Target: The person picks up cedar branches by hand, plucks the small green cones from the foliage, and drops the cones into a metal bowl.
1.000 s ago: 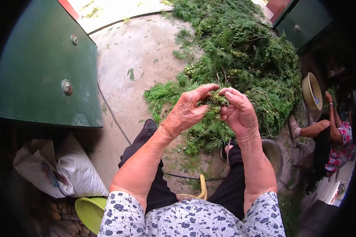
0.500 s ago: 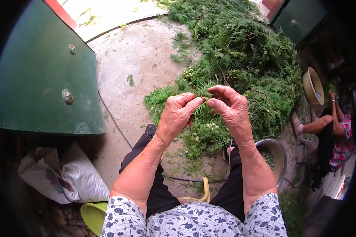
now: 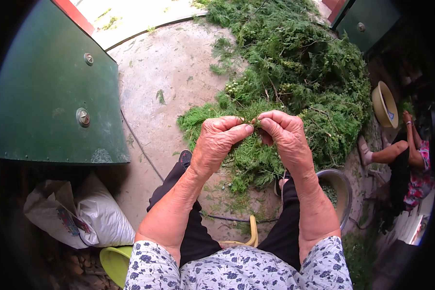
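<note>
My left hand [image 3: 220,141] is closed in a pinch on a thin green sprig [image 3: 252,119], over the near edge of a large heap of green branches [image 3: 295,72]. Close beside it, my right hand [image 3: 284,134] pinches the same small bunch of greenery, its fingertips almost touching those of my left. The fingers partly hide what lies between them. Beside my right leg stands a metal basin [image 3: 344,193] holding small pale green pieces [image 3: 328,192].
At the right a person [image 3: 413,157] sits near a cream basin [image 3: 384,104]. Green metal doors [image 3: 53,92] stand left and at the top right. White sacks [image 3: 101,212] and a lime-green basin [image 3: 112,266] are at lower left. A cable [image 3: 140,145] crosses the floor.
My right hand has moved slightly in towards my left, and its raised fingers have closed down. More greenery shows at my fingertips. The other person's hands have shifted slightly.
</note>
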The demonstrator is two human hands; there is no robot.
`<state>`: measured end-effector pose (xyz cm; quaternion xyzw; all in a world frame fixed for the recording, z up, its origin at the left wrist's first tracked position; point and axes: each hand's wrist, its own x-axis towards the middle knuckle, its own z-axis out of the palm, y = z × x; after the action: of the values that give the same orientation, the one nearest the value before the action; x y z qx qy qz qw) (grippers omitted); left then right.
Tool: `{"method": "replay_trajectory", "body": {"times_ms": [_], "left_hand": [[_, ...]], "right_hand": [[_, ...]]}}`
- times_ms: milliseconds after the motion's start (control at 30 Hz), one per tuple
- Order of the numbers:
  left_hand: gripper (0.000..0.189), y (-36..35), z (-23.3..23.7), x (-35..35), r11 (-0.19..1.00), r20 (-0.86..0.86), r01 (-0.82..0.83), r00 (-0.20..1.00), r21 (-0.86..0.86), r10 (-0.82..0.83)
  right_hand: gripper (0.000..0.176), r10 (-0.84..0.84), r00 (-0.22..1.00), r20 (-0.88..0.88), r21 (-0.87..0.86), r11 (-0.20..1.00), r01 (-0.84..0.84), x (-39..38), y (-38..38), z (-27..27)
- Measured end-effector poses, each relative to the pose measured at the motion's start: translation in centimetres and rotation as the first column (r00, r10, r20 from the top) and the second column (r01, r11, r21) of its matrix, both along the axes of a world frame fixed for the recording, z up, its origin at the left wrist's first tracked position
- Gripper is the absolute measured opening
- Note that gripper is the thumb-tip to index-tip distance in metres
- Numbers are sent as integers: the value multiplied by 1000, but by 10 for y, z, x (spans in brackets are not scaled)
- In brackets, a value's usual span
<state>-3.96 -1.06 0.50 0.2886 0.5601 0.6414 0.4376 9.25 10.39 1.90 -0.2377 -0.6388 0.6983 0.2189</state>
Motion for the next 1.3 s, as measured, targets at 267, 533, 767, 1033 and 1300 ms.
{"method": "replay_trajectory", "body": {"times_ms": [267,533,767,1033,1300], "left_hand": [[10,1,7,0,998,354,-49,935,42,31],[27,2,8,2,994,174,70,981,90,-84],[36,3,7,2,988,63,128,989,82,-133],[47,2,13,1,976,3,219,976,18,-219],[48,2,13,1,967,13,241,970,81,-243]], "right_hand": [[18,-117,974,-196,-564,826,-14,-1,5,2],[28,-73,982,-173,-577,816,-41,-8,1,-19],[23,-104,990,-97,-527,849,37,-9,-11,-13],[18,-118,991,-59,-445,892,80,-9,-13,-7],[21,-149,985,-90,-461,883,91,-5,-7,-17]]}}
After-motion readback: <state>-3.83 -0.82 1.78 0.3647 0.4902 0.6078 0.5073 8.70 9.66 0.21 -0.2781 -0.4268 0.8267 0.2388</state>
